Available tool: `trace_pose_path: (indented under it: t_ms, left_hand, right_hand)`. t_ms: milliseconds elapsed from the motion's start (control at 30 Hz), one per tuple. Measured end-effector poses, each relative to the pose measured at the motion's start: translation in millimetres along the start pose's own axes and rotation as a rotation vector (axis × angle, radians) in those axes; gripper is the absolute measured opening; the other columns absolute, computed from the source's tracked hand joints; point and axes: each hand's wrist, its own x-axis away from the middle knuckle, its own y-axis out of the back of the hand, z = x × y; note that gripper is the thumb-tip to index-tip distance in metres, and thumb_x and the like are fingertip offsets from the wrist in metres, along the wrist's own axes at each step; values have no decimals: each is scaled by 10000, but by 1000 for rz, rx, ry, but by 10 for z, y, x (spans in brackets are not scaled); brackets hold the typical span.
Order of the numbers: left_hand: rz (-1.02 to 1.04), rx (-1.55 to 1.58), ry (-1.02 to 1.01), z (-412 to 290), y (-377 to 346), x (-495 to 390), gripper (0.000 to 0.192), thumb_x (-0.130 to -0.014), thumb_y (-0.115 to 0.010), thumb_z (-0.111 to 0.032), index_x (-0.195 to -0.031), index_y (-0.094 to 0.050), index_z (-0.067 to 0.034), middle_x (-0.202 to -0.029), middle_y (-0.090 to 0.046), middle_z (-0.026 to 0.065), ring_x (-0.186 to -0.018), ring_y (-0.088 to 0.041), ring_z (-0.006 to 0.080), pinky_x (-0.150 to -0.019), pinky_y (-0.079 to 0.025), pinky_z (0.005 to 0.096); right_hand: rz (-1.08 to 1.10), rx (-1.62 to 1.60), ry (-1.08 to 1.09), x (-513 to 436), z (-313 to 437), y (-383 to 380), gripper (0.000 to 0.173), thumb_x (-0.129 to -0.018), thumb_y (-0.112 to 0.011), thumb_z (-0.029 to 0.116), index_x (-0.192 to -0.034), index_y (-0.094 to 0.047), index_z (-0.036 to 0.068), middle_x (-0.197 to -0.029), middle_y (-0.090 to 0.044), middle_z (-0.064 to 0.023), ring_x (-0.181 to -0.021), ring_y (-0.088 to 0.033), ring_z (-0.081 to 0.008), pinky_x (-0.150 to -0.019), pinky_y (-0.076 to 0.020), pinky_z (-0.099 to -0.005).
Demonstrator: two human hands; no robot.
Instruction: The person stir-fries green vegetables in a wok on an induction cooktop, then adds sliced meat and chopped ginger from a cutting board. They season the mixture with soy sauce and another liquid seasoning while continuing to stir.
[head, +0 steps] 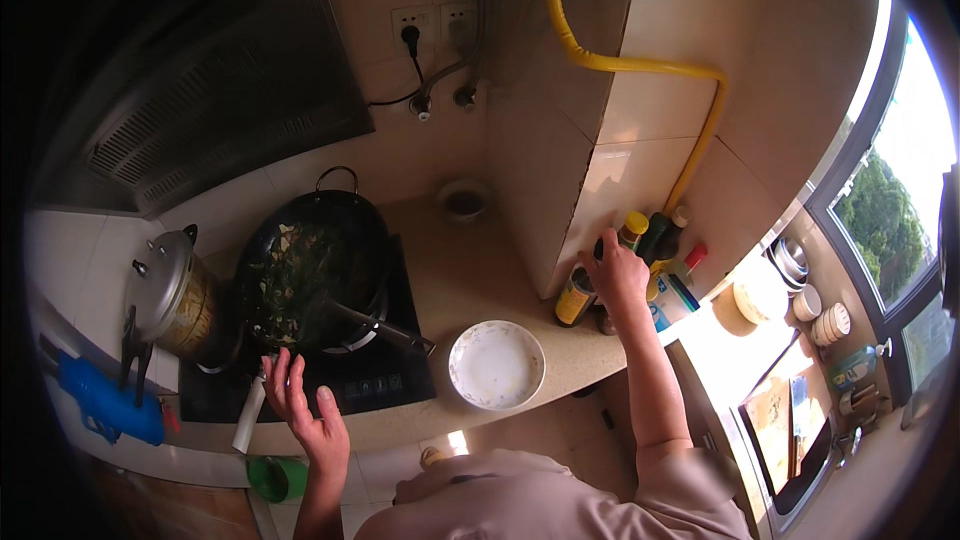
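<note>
My left hand [309, 405] is raised palm up with fingers apart beside the wok handle [251, 409], holding nothing. The black wok [367, 232] stands on the cooktop with chopped leafy greens [289, 285] and pale bits in it. A metal spatula [382, 325] leans over its right rim. With my right hand [619, 266] I grip the dark top of a bottle with a yellow label [574, 300], among several bottles by the wall; the fingertips are partly hidden. A white plate with a patterned rim [496, 365] lies on the counter between my hands.
A pressure cooker [169, 292] stands left of the wok, near a blue plastic object [112, 397]. The range hood [210, 82] hangs above. At the right are stacked bowls [806, 304] and a cutting board [772, 405] with a knife [799, 409]. A green bin [276, 478] is below the counter.
</note>
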Motion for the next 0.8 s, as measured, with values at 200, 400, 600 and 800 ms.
trace_pose_path:
  t_ms: [200, 400, 600, 800]
  left_hand:
    - [43, 83, -95, -259, 32, 265, 335, -894, -520, -143, -1155, -537, 66, -1305, -471, 229, -1305, -342, 427, -1076, -265, 546]
    - [179, 306, -231, -597, -11, 312, 341, -790, -642, -84, -1111, -572, 9, -1092, -624, 147, -1095, -564, 339, -966, -419, 469]
    - [484, 605, -162, -1067, -315, 222, 727, -700, -802, -161, -1314, -444, -6, -1250, -542, 160, -1126, -549, 320, -951, -453, 392]
    - [483, 766, 31, -1319, -311, -41, 823, -646, -833, -194, -1315, -402, 12, -1196, -573, 158, -1114, -545, 325, -945, -436, 402]
  right_hand:
    - [-175, -129, 108, 94, -128, -44, 233, -789, -642, 324, -871, -570, 118, -711, -659, -141, -686, -654, -338, -594, -517, -433]
    - [-274, -346, 293, 226, 127, 705, 209, -740, -715, 206, -858, -581, 97, -710, -651, -98, -654, -651, -284, -595, -514, -343]
    - [-45, -701, 590, 377, 465, 1385, 184, -680, -711, 93, -816, -590, 68, -637, -588, -53, -555, -602, -158, -557, -479, -248]
    - [392, -956, 911, 651, 917, 1411, 218, -690, -764, 132, -828, -607, 70, -671, -620, -39, -588, -624, -150, -559, -482, -243]
